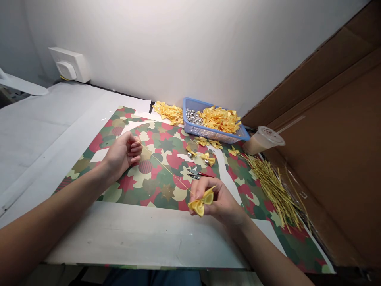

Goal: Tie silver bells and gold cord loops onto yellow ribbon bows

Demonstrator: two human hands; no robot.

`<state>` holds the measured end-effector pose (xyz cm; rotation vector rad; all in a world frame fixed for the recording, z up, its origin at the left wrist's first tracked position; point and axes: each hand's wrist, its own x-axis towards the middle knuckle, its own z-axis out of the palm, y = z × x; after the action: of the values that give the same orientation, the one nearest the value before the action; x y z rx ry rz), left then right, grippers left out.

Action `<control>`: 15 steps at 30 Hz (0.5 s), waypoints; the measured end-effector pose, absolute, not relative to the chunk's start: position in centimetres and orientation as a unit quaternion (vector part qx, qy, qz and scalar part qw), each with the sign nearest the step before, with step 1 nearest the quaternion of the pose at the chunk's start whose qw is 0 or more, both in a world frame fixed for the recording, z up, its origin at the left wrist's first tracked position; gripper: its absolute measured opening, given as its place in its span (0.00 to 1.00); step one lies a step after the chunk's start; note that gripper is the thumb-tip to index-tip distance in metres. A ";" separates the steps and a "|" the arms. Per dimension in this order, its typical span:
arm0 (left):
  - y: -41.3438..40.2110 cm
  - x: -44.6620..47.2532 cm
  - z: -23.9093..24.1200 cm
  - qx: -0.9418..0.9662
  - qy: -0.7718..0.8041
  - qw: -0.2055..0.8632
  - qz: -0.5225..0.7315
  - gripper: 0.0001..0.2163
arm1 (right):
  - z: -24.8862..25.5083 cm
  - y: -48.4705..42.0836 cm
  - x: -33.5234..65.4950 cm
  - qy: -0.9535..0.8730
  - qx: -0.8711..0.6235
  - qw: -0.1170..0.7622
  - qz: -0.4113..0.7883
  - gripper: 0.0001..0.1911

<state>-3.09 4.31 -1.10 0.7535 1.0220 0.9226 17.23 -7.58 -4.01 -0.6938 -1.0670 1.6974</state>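
My left hand (123, 155) is closed, pinching one end of a thin yellow cord (166, 169) over the patterned sheet. The cord runs taut down to my right hand (222, 200), which grips a yellow ribbon bow (201, 203) between thumb and fingers. Whether the cord is tied to this bow cannot be made out. Just beyond the right hand lies a small cutting tool (202, 174) with a red handle and dark blades. Behind it sit a bow with a silver bell (190, 152) and another belled bow (207, 159).
A blue basket (216, 137) by the wall holds silver bells (194, 117) and yellow bows (219, 119). More bows (168, 112) are piled to its left. On the right stand a lidded cup (262, 142) and a bundle of yellow-green cords (275, 190), beside a cardboard panel (333, 131).
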 end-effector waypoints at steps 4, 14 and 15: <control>4.4 -3.1 -1.1 0.342 0.460 0.708 0.413 0.11 | -3.9 -7.6 17.2 -0.437 -0.281 0.488 0.702 0.08; 4.4 -3.1 -1.0 0.341 0.464 0.705 0.414 0.12 | -4.0 -7.6 17.2 -0.438 -0.281 0.483 0.704 0.09; 4.4 -3.1 -1.0 0.340 0.465 0.704 0.415 0.12 | -4.0 -7.6 17.2 -0.437 -0.282 0.483 0.704 0.09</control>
<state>-3.11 4.40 -0.98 0.7560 1.0335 0.9231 17.23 -7.63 -3.97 -0.6872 -1.0650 1.7154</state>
